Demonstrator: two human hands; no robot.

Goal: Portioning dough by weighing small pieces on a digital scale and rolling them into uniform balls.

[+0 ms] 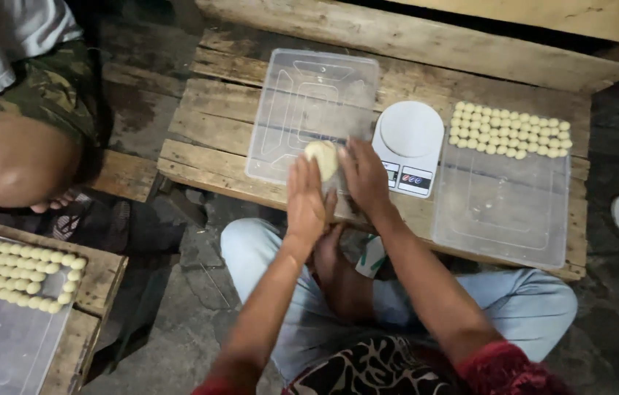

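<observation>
The left hand and right hand are holding a dough lump between them, fingers extended and pressing its sides, above the pallet's front edge. The lump is overlapping the front edge of a clear lid. A scale is sitting just beside the right hand. Dough balls are lining a second lid's far edge.

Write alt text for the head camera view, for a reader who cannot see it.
A seated person's left hand and right hand press a lump of pale dough between them over a low wooden pallet table. On it sit a white kitchen scale and clear plastic lids, one bearing rows of small dough balls.
</observation>
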